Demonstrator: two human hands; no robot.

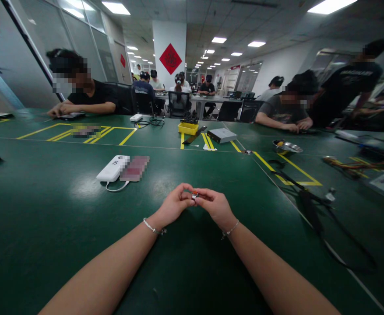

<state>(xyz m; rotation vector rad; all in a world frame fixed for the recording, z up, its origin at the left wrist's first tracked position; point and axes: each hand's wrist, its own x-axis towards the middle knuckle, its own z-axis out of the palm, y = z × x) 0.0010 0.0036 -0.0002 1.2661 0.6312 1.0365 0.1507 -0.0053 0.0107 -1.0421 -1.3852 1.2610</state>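
Observation:
Both hands meet over the green table (139, 245), fingertips nearly touching. Between them is a small part (195, 195) with an orange top and a white or silvery lower piece; its exact kind is too small to make out. My left hand (175, 203) pinches it from the left with thumb and fingers. From the other side my right hand (215, 204) closes its thumb and forefinger on the same part. A white power bank (112, 169) with a short white cable lies beyond my left hand, beside a blurred reddish flat object (135, 169).
Farther back stand a yellow tray (188, 128), a grey box (222, 135) and a metal dish (287, 146). Black cable (310, 205) runs along the right side, near bundled coloured wires (343, 165). Co-workers sit across the table on the left and right.

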